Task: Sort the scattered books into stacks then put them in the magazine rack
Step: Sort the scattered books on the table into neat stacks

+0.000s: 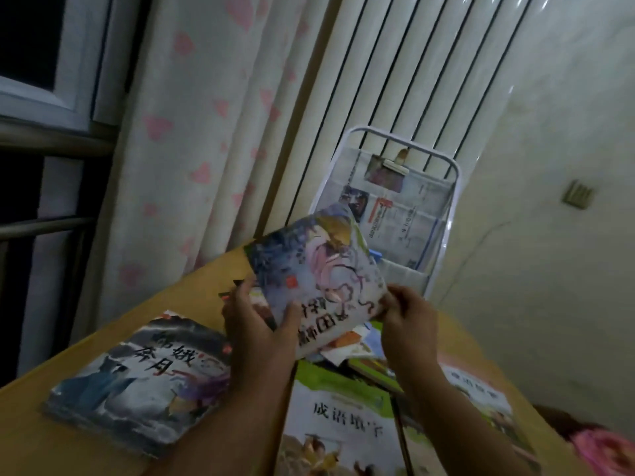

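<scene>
gripping a blue picture book [309,269] above the wooden table [103,338], left hand [254,324] curls round its lower corner; right hand [405,314] pinches its right edge; magazine rack [446,207] stands behind; other books lie below.

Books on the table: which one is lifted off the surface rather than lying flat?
The blue-and-pink illustrated book, held tilted by the left hand and right hand.

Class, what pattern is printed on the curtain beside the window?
Pink hearts on a pale curtain, clearest in the head view.
</scene>
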